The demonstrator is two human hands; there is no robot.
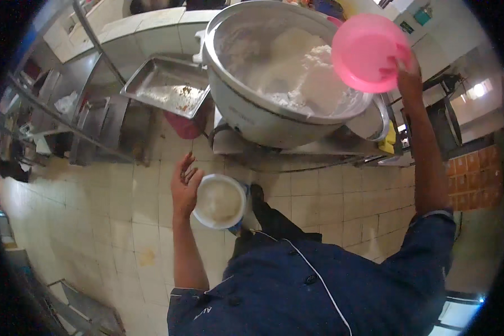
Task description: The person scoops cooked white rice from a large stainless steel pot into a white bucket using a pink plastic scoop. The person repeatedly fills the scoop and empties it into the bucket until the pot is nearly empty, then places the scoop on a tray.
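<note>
My right hand [409, 77] grips the rim of a pink translucent plastic bowl [365, 54], raised over the right side of a large steaming cooker pot [273, 122]. Inside the pot is a white mass, apparently cooked rice [323, 84], heaped toward the right; steam blurs part of it. Nothing is in my left hand [185, 185], whose fingers are apart and slightly bent. Lower in the picture, close beside that hand, is a round white bucket [242, 197] filled with pale, cloudy contents [218, 201]. I cannot tell whether the hand touches its rim.
A shallow steel pan [151, 90] with brown residue sits left of the pot, above a pink container [187, 126]. A metal stand [294, 148] supports the pot. Steel shelving [88, 113] lines the left, and cartons [472, 178] are stacked at right. A cable [285, 171] hangs below the stand.
</note>
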